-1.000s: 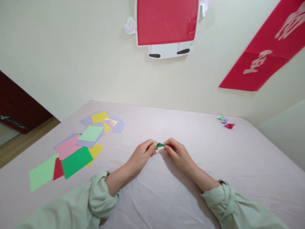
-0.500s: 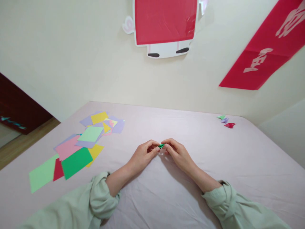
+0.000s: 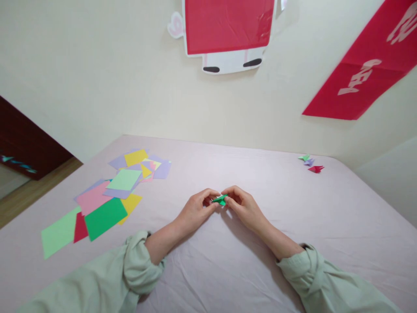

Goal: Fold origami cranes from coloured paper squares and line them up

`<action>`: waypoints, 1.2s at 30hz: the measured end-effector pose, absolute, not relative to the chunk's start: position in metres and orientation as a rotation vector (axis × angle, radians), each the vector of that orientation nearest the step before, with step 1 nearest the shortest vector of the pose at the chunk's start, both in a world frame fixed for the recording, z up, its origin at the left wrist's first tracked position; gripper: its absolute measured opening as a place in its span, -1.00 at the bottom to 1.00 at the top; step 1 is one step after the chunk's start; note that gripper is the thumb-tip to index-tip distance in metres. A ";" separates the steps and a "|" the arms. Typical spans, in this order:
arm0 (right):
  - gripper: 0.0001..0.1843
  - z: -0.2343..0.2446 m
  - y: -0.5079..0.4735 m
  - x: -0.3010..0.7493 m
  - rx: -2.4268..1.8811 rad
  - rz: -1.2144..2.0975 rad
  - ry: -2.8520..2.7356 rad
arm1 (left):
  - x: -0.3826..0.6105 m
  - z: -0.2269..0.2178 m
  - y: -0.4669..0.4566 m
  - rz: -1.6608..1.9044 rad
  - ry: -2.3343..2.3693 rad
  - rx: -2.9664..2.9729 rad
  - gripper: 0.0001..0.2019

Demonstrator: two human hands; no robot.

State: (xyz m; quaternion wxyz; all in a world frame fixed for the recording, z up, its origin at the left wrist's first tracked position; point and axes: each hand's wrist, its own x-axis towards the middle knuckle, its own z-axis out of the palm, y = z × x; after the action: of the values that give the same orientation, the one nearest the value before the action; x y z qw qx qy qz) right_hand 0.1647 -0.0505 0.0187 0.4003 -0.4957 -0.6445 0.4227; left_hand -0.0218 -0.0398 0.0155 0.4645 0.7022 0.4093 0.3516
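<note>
- Both hands met over the middle of the cloth-covered surface [image 3: 208, 265], well in from its left and right edges. The left hand [image 3: 197, 208] and the right hand [image 3: 243, 204] each pinched the green folded piece [image 3: 222, 199] between thumb and fingers, with narrow grips.
- Reason for the hold, in judgement: the piece was small and thin, so fingertips suited it better than palms, and a pinch from either side probably steadied it while leaving its middle in sight.
- Loose paper sheets lay overlapping along the left edge, running up towards the far left corner. The dark green sheet [image 3: 106, 218] rested partly over the red sheet [image 3: 80, 228] and the pink sheet [image 3: 94, 198]. That side placing likely kept flat stock within the left hand's reach.
- Near the far right corner stood three folded pieces: light green [image 3: 305, 157], purple [image 3: 309, 162] and red [image 3: 316, 169]. They were presumably set apart there to avoid being crushed or mixed with the flat sheets.
- Position of the green folded piece: directly between the two sets of fingertips, its left end at the left hand, its right end at the right. Whether its underside touched the cloth could not be determined.
</note>
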 end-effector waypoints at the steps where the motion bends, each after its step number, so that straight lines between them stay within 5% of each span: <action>1: -0.82 0.018 -0.050 0.165 -1.256 1.063 -1.630 | -0.022 0.015 -0.040 0.870 0.999 1.734 -0.80; 12: -0.86 0.022 -0.054 0.162 -1.247 1.054 -1.633 | -0.019 0.025 -0.037 0.824 1.023 1.627 -0.84; 22: -0.84 0.021 -0.059 0.160 -1.164 0.536 -1.955 | -0.018 0.017 -0.036 0.844 1.039 1.637 -0.82; 36: -0.88 0.024 -0.061 0.160 -1.333 0.529 -1.994 | -0.017 0.019 -0.042 0.904 1.038 1.647 -0.80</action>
State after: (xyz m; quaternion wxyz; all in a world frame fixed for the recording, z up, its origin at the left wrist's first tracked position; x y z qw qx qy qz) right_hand 0.1601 -0.0614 0.0235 0.3361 -0.5111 -0.7647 0.2029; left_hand -0.0173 -0.0422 0.0193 0.4773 0.6743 0.4248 0.3701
